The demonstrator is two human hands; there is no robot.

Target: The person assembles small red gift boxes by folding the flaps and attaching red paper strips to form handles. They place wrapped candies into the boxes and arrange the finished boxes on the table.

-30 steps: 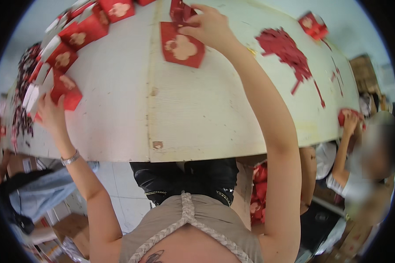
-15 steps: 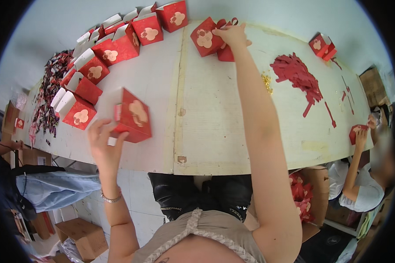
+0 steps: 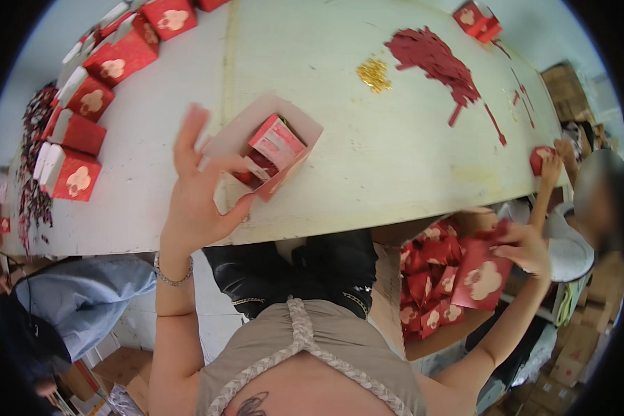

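Observation:
My left hand (image 3: 206, 188) is raised over the near left part of the table, fingers spread and slightly blurred. Its index finger and thumb are at the edge of an open-topped red box (image 3: 291, 170) with pale inner walls; whether they touch it I cannot tell. Inside that box lie small packets, one pink and white (image 3: 279, 141). Off to the right, my right hand (image 3: 525, 251) grips a finished red gift box (image 3: 480, 279) with a pale flower-shaped emblem by its top. It hangs over a cardboard carton (image 3: 388, 295) holding several similar red boxes (image 3: 433, 284).
Open red boxes (image 3: 93, 100) line the table's left side beside a heap of dark wrapped packets (image 3: 36, 166). Farther right are gold bits (image 3: 374, 75) and a pile of dark red strips (image 3: 437, 59). At the right edge, another person's hands hold a red box (image 3: 542, 159).
My right hand has moved from the table's far side to the carton, now carrying a red box. The open box near my left hand has shifted right and tipped, showing its contents. The view has shifted.

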